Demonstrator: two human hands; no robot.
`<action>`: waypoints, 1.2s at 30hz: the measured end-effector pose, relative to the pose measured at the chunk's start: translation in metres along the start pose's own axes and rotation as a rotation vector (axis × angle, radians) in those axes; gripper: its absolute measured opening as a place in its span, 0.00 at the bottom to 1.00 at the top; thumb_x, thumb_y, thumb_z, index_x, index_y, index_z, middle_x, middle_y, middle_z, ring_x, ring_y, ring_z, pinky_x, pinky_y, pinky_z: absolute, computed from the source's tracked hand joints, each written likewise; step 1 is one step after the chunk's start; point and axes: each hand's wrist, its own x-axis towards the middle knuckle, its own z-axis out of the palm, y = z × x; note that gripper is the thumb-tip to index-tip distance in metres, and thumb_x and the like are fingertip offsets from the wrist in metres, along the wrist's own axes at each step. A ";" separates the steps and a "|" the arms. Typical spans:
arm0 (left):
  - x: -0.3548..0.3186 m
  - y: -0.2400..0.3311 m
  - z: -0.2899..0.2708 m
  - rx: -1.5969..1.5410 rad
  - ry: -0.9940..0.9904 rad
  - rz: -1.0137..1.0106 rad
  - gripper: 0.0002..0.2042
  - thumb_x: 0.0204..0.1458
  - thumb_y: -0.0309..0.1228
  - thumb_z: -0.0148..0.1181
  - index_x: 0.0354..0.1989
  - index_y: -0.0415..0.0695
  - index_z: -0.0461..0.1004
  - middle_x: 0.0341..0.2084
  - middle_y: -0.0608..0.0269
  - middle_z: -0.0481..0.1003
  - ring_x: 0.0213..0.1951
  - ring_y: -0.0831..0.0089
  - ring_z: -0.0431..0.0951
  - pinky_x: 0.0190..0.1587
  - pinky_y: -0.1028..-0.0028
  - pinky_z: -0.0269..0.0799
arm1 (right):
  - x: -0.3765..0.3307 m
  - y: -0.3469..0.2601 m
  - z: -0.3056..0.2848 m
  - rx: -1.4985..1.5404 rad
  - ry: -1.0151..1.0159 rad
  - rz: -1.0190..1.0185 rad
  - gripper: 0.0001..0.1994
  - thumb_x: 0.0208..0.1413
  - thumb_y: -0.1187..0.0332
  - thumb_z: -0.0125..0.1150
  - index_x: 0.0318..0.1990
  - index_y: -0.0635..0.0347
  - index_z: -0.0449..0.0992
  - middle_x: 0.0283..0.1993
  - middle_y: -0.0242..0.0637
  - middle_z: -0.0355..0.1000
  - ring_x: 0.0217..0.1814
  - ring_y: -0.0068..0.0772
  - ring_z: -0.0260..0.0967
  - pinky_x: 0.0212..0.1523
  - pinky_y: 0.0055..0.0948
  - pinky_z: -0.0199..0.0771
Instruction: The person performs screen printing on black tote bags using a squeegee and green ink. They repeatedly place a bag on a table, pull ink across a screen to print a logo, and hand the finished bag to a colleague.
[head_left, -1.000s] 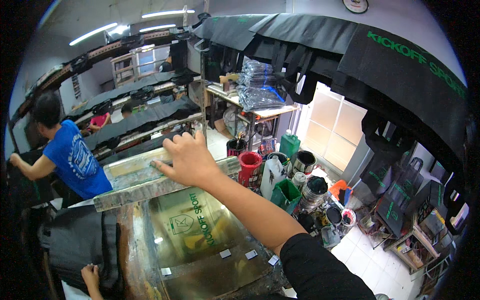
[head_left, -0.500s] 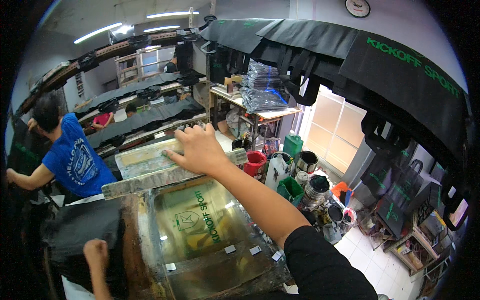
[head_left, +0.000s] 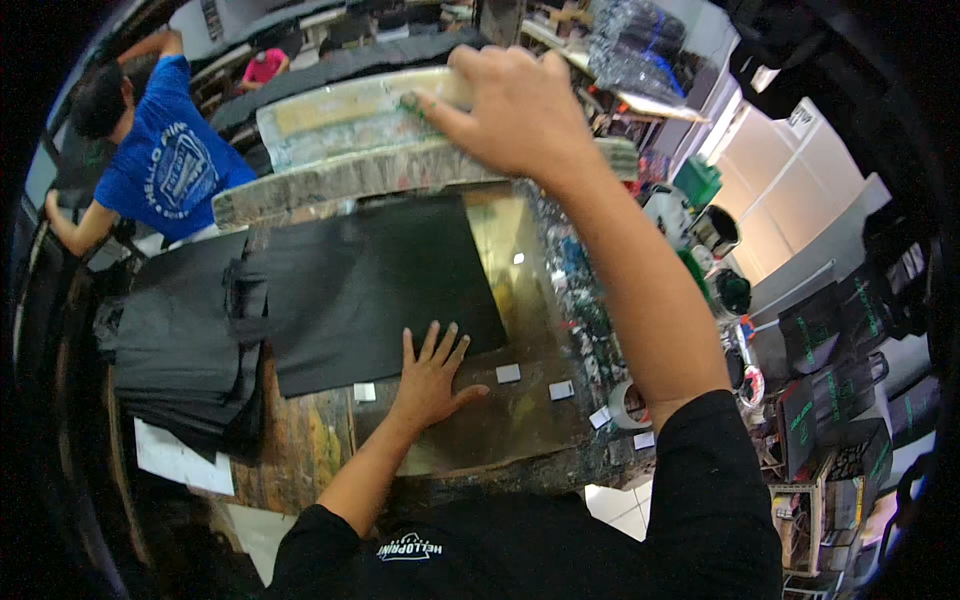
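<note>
We see our own body from above: a black short-sleeved shirt fills the lower edge of the view, its dark fabric plain apart from a small white printed logo on the chest, just below the collar line. The sleeves end above the elbows, so both forearms are bare. Our left hand (head_left: 430,378) is bare, with no glove, ring or watch that we can make out, and its fingers (head_left: 445,345) are uncovered. Our right hand (head_left: 520,110) is likewise bare, the wrist without a band or bracelet, and the black sleeve hem wraps loosely round the upper arm.
</note>
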 end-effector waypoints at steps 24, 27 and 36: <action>0.027 0.066 -0.002 -0.163 -0.044 0.015 0.54 0.44 0.79 0.56 0.75 0.51 0.66 0.78 0.48 0.54 0.78 0.34 0.44 0.74 0.28 0.28 | 0.040 -0.018 -0.050 0.175 -0.506 0.134 0.32 0.74 0.39 0.38 0.42 0.62 0.75 0.34 0.38 0.73 0.40 0.32 0.71 0.51 0.42 0.75; 0.023 0.068 -0.006 -0.204 -0.028 0.012 0.54 0.45 0.79 0.55 0.74 0.49 0.67 0.77 0.46 0.54 0.78 0.34 0.44 0.74 0.29 0.29 | 0.036 -0.005 -0.040 0.207 -0.426 0.054 0.32 0.73 0.38 0.39 0.41 0.61 0.75 0.34 0.37 0.73 0.39 0.31 0.70 0.47 0.39 0.75; -0.009 0.076 0.010 -0.219 0.081 -0.153 0.55 0.47 0.80 0.50 0.76 0.48 0.64 0.78 0.39 0.51 0.79 0.34 0.41 0.69 0.21 0.21 | 0.006 -0.047 -0.024 0.228 -0.074 0.141 0.29 0.66 0.38 0.55 0.36 0.60 0.78 0.32 0.38 0.76 0.33 0.29 0.70 0.36 0.32 0.73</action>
